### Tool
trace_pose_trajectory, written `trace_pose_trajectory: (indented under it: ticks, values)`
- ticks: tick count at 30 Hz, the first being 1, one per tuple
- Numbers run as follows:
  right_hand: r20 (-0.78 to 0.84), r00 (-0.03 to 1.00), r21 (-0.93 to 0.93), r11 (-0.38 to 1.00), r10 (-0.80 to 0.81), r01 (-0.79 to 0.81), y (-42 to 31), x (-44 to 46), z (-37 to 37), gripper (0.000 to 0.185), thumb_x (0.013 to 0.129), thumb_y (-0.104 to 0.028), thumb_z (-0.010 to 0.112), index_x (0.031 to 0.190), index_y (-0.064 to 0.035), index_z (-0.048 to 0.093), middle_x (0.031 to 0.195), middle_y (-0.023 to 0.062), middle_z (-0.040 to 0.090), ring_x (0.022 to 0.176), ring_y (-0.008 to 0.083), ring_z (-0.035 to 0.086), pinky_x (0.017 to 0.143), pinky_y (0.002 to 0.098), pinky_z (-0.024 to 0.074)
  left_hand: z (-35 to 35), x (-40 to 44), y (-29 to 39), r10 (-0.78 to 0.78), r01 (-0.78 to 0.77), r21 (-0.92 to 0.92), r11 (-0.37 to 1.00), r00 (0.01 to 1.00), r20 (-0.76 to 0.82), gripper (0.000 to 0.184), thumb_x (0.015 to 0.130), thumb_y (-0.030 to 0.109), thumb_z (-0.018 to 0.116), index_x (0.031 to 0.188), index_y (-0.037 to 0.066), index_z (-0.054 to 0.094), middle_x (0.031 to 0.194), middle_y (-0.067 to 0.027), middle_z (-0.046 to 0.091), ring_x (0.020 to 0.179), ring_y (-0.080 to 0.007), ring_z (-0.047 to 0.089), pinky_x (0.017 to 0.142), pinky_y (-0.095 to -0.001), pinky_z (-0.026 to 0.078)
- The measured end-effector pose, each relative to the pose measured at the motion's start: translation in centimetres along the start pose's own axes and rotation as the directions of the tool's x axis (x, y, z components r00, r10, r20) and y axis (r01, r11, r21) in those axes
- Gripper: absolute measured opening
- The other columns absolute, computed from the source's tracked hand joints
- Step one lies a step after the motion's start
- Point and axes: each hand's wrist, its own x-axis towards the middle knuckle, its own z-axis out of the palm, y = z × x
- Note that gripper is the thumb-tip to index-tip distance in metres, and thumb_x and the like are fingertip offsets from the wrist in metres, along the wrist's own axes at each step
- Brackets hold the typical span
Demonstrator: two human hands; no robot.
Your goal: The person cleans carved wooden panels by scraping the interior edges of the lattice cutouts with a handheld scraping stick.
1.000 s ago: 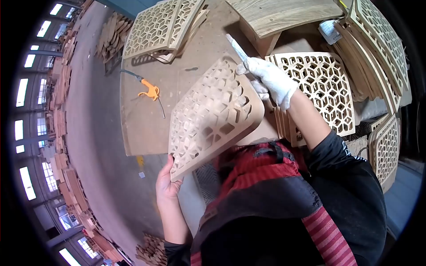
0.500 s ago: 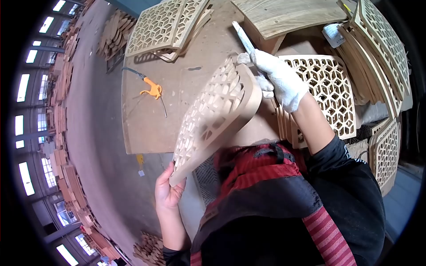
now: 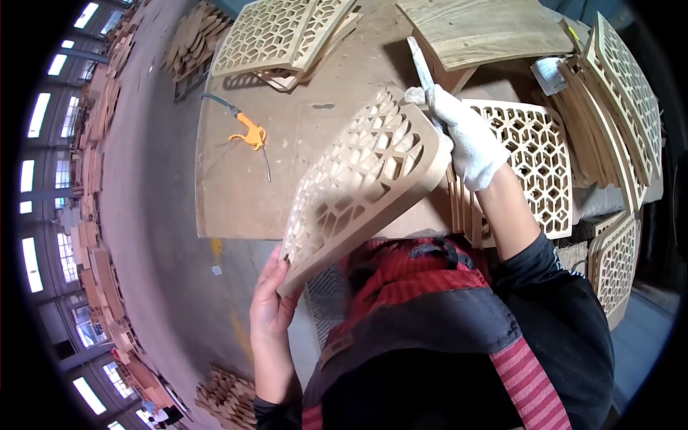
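A wooden lattice panel (image 3: 358,179) is held up, tilted, above the table's front edge. My left hand (image 3: 272,297), bare, grips its lower left corner, with the thumb on the near edge. At the upper right corner my right hand (image 3: 466,136), in a white glove, holds the panel and also a thin pale stick (image 3: 420,61) that points up and away. The fingers of the right hand behind the panel are partly hidden. Just right of that hand, more lattice panels (image 3: 537,154) stand stacked on the table.
An orange air gun (image 3: 251,133) with a hose lies on the table (image 3: 222,208) at left. Lattice panels (image 3: 276,32) are piled at the back left, a curved wooden board (image 3: 491,32) at the back. Curved slats (image 3: 584,125) and more panels (image 3: 627,86) stand at right.
The panel has turned in my hands, first more edge-on, now with its lattice face showing more again. The right hand and stick have shifted slightly right; the view has moved a little.
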Motion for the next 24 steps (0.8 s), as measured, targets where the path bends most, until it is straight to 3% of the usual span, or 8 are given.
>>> trace_pose_trajectory:
  ticks: [3,6,7,10,12,16,22,24]
  values:
    - [0.051,0.999,-0.007,1.0,-0.002,0.002,-0.2,-0.3,0.0,0.031,0.099,-0.033,0.05,0.113,-0.0075,0.062,0.064,-0.0056,0.042,0.045,0.0041,0.035,0.036,0.02,0.026,0.6,-0.9,0.0,0.076,-0.075,0.14,0.987,0.997,0.0,0.076,0.085,0.006,0.066,0.148,-0.001,0.025,0.133,-0.0177,0.05,0.118,-0.0262,0.055,0.103,-0.036,0.044]
    - [0.025,0.999,0.049,0.999,-0.026,0.024,0.4,0.1,-0.2,0.03,0.098,-0.031,0.052,0.113,-0.0071,0.062,0.079,-0.0021,0.051,0.061,0.0082,0.044,0.052,0.0228,0.0345,0.2,-0.4,-0.4,0.197,-0.214,0.348,0.913,0.977,0.084,0.082,0.082,-0.002,0.065,0.151,0.002,0.019,0.135,-0.0157,0.049,0.12,-0.0249,0.053,0.103,-0.0346,0.044]
    - [0.035,0.999,0.053,0.998,-0.025,0.023,0.1,0.2,-0.2,0.032,0.097,-0.031,0.055,0.115,-0.006,0.062,0.092,0.0018,0.058,0.077,0.0125,0.054,0.068,0.027,0.0442,0.4,-0.4,-0.6,0.318,-0.325,0.411,0.852,0.944,0.086,0.075,0.078,-0.007,0.065,0.145,-0.001,0.032,0.131,-0.0139,0.054,0.117,-0.0222,0.056,0.101,-0.0334,0.046]
    - [-0.047,0.999,-0.03,0.999,0.028,-0.029,-1.2,-0.7,1.5,0.024,0.097,-0.031,0.053,0.107,-0.0107,0.061,0.069,-0.0048,0.046,0.045,0.0039,0.036,0.035,0.0187,0.0265,-1.5,-0.3,0.6,0.413,-0.324,0.652,0.686,0.91,0.017,0.061,0.076,-0.013,0.066,0.134,-0.004,0.048,0.135,-0.0169,0.053,0.118,-0.0219,0.056,0.099,-0.0343,0.047]
    - [-0.015,1.0,-0.02,0.999,0.027,-0.027,-1.5,-0.6,1.5,0.025,0.099,-0.033,0.051,0.108,-0.0113,0.059,0.069,-0.0029,0.051,0.044,0.0037,0.037,0.035,0.0182,0.0266,-1.4,-0.3,2.3,0.544,-0.44,0.649,0.62,0.838,0.048,0.038,0.084,-0.01,0.063,0.121,-0.006,0.057,0.118,-0.0158,0.063,0.097,-0.0185,0.066,0.083,-0.0272,0.055]
    - [0.007,0.997,-0.086,0.993,0.081,-0.08,-0.8,1.3,1.0,0.03,0.1,-0.037,0.048,0.113,-0.0103,0.054,0.079,0.0073,0.066,0.043,0.0028,0.038,0.034,0.0169,0.0293,1.3,-1.8,6.3,0.644,-0.444,0.795,0.414,0.76,0.089,0.025,0.095,0.01,0.059,0.114,-0.006,0.058,0.091,-0.0086,0.065,0.069,-0.0137,0.065,0.056,-0.0221,0.053]
    - [0.145,0.943,-0.046,0.954,0.299,-0.295,2.5,3.8,1.1,0.034,0.1,-0.037,0.048,0.111,-0.0062,0.056,0.089,0.0109,0.069,0.043,0.0031,0.041,0.033,0.0175,0.032,6.4,-3.4,9.6,0.655,-0.485,0.845,0.226,0.717,0.236,0.022,0.095,0.017,0.06,0.104,-0.003,0.062,0.083,-0.0044,0.064,0.06,-0.0042,0.05,0.045,-0.0179,0.037]
    - [0.191,0.952,-0.047,0.971,0.24,-0.235,3.8,3.8,1.6,0.038,0.1,-0.04,0.047,0.11,-0.0057,0.058,0.089,0.0098,0.069,0.044,0.0028,0.044,0.035,0.0172,0.0348,7.9,-3.8,9.7,0.652,-0.468,0.868,0.169,0.713,0.258,0.021,0.095,0.019,0.06,0.101,-0.002,0.062,0.082,-0.0038,0.065,0.059,-0.0035,0.049,0.046,-0.0176,0.035]
